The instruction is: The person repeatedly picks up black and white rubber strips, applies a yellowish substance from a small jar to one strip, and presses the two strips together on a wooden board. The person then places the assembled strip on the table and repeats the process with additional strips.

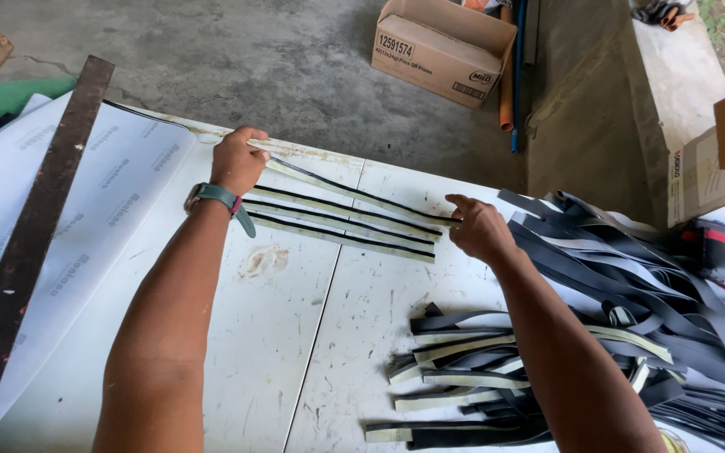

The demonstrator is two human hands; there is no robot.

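Both hands, left hand (237, 159) and right hand (480, 228), pinch one strip (354, 195); fingertips hidden.

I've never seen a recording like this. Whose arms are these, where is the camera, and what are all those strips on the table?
There is no machine here: the arms belong to a person, and the single camera sits on that person's head, looking down, so you see the work as they do.

The left hand, with a watch on its wrist, holds one end of a long thin strip, pale with a dark edge. The right hand pinches the other end. Just below it, three similar laid strips lie side by side on the white table.

To the right is a big loose heap of dark strips, with a smaller bunch nearer the person. On the left lie a long dark straightedge and a white printed sheet. A cardboard box stands on the concrete floor beyond.
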